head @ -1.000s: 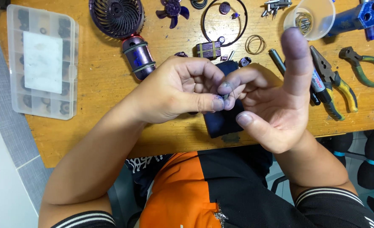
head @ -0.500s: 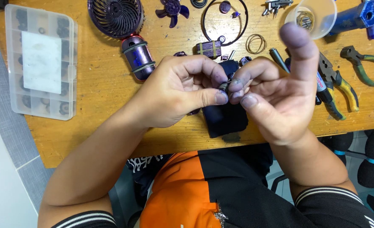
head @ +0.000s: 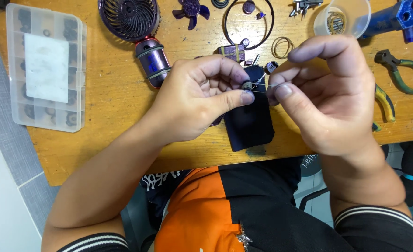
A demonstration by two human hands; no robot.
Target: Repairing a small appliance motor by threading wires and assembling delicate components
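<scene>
small round part mostly hidden between left hand fingers.

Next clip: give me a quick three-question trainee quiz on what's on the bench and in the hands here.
1. True or false: the left hand pinches a small round part between thumb and fingers.
2. What lies flat on the table right under both hands? A) dark cloth B) a saw C) a plate
3. Fill in: the clear plastic box sits at the table's far ____ side as seen in the picture.

Key: 1 true. 2 A, the dark cloth, below the right hand too. 3 left.
</scene>
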